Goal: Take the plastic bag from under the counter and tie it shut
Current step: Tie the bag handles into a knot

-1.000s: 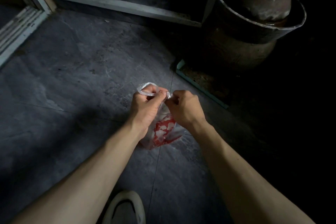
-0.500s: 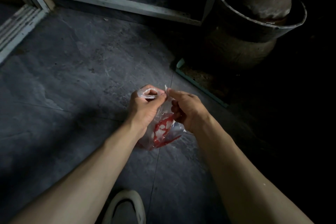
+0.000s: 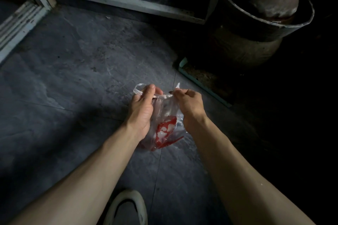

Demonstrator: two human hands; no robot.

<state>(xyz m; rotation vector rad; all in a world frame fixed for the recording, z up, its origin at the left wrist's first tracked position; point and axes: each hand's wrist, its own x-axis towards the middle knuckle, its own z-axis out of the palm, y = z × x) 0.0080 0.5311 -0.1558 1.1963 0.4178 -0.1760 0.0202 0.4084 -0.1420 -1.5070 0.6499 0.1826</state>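
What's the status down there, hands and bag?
Left hand and right hand each pinching a handle of the plastic bag. Bag off the floor, no knot visible. Nothing in the way.

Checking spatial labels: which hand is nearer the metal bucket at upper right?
Right. The right hand pinches the plastic bag on the side toward the bucket; the left hand is farther across.

No legible text anywhere.
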